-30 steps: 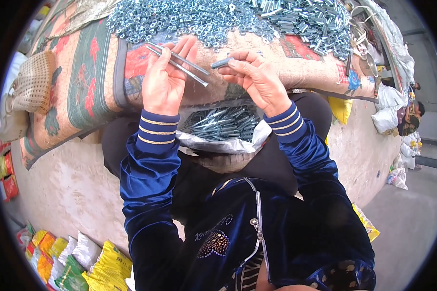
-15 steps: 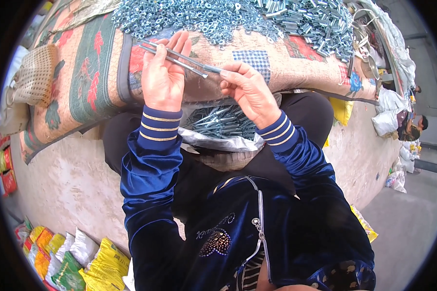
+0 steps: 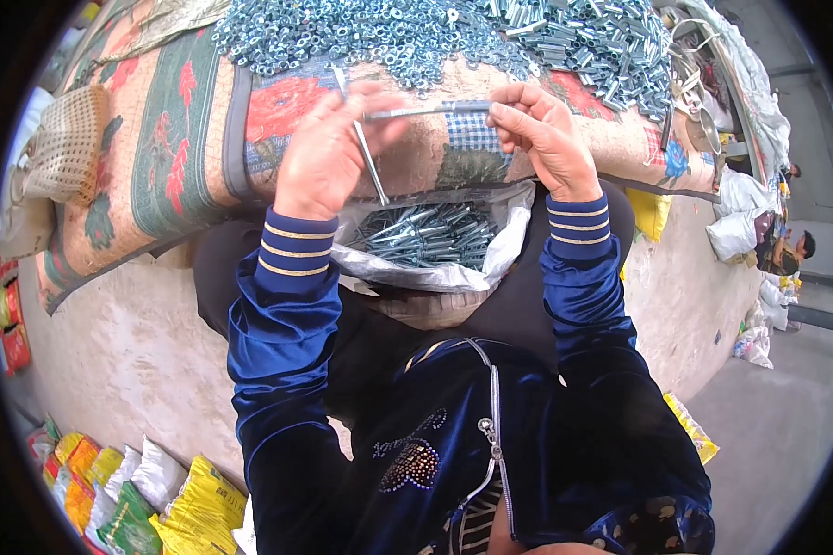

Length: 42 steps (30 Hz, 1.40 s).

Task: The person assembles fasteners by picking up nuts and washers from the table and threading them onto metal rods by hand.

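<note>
My left hand [image 3: 324, 159], its fingers blurred by motion, has a long thin metal bolt [image 3: 372, 168] lying across it, held at the thumb. My right hand [image 3: 557, 143] pinches the grey sleeve end of an expansion bolt [image 3: 473, 107] between thumb and fingers. This bolt points left, its far end reaching the blurred fingers of my left hand. Below both hands, between my knees, several finished-looking expansion bolts [image 3: 426, 237] lie in a container with a whitish plastic liner [image 3: 511, 239].
Nuts and washers [image 3: 342, 39] form a heap on the patterned quilt [image 3: 190, 120], beside a heap of metal sleeves [image 3: 588, 44]. A woven basket [image 3: 72, 139] is at the left, a metal pan [image 3: 710, 129] at the right. Yellow bags [image 3: 199, 509] stand lower left; people sit far right.
My right hand has moved right and up, bringing its bolt level. My left hand has turned, so the other bolt now slants steeply downward. The container below shows more fully.
</note>
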Available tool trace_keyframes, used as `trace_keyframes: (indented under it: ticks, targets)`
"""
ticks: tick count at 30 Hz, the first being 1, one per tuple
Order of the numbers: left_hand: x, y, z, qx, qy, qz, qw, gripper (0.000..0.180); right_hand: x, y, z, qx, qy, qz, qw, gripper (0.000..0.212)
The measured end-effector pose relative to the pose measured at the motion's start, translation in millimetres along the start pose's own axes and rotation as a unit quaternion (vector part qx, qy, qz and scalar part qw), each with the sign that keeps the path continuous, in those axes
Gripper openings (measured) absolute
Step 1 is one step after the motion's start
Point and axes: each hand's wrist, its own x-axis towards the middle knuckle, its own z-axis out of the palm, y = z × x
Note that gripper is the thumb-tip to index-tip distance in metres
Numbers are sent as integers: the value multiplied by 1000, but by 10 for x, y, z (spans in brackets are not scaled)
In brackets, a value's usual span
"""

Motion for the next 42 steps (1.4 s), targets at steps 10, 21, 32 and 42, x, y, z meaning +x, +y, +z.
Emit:
trace_keyframes:
  ticks: [10,21,32,42]
  targets:
    - [-103,-237,69,72,-16,-182,980,25,28,194,581,-73,-81,-35,993,21]
    - [-31,-25,-31,-19,52,-29,998,21,546,257,-482,-629,201,-171,731,12]
    - [-6,-25,-97,-102,11,5,995,22,806,236,144,-394,8,-217,893,18]
    - [-52,15,-77,-59,60,-5,996,20,848,57,-87,-606,-47,-157,779,15]
